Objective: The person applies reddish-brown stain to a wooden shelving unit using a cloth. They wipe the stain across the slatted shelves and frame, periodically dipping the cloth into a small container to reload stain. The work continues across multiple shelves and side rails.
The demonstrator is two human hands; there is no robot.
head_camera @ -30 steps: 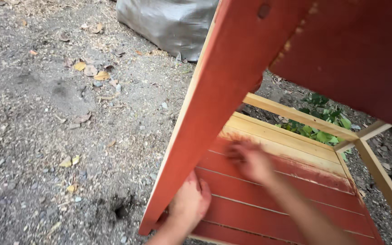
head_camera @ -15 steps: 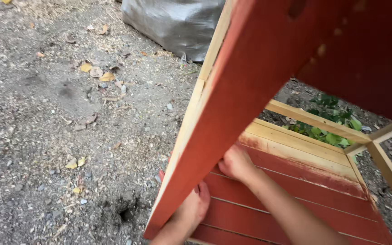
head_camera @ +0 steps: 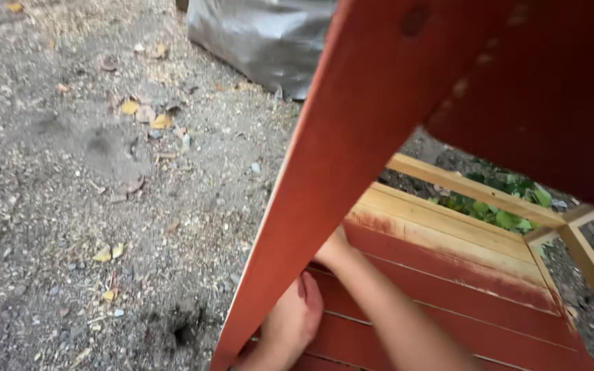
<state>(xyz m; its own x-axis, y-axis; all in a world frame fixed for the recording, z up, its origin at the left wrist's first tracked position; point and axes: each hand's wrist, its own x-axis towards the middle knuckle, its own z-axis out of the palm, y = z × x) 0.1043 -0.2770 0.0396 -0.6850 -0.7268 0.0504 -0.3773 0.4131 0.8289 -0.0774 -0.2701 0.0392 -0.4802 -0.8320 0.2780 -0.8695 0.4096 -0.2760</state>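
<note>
The red board [head_camera: 352,158] is steadied from below: the left hand [head_camera: 295,323] is wrapped around its lower edge, while the right hand [head_camera: 331,251], partly hidden, is apparently pressed against it. Both grips should be kept firm, close above the slatted panel [head_camera: 462,275].

Grey plastic sack [head_camera: 262,41] on gravel.

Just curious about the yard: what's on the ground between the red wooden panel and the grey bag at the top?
In the head view, only bare gravelly dirt with small stones lies between the red panel and the grey bag.
</note>
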